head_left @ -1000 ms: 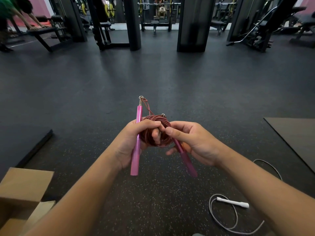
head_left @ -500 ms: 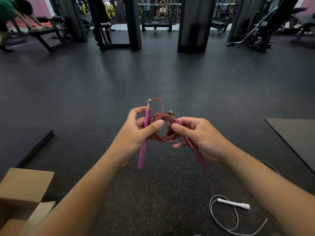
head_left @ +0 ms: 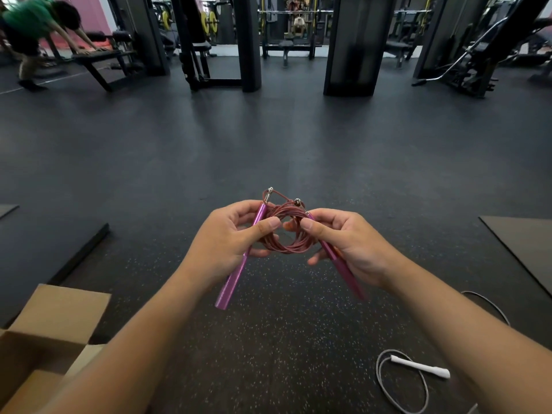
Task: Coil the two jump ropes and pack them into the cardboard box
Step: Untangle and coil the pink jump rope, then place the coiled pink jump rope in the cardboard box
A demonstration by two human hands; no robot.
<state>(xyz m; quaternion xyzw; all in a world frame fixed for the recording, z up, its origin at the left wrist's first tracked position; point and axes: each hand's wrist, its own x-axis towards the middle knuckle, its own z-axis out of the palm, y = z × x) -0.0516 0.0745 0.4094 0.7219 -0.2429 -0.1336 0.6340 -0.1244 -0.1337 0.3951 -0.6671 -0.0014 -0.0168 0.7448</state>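
A pink jump rope (head_left: 286,234) is wound into a tight reddish coil between my hands, above the dark gym floor. My left hand (head_left: 227,243) grips one pink handle (head_left: 236,279) and pinches the coil's left side with the thumb. My right hand (head_left: 349,246) grips the other pink handle (head_left: 343,270) and pinches the coil's right side. The second jump rope (head_left: 418,380), white-handled with a grey cord, lies loose on the floor at the lower right. The open cardboard box (head_left: 56,318) stands at the lower left, flaps up.
A dark mat (head_left: 525,246) lies at the right and a raised platform edge (head_left: 80,255) at the left. Gym machines and pillars (head_left: 349,46) stand at the back. A person in green (head_left: 33,28) leans on a bench at the far left.
My hands have drawn apart slightly and the coil has opened into a clearer ring. The handles have tilted outward, and both thumbs now pinch the coil's sides.
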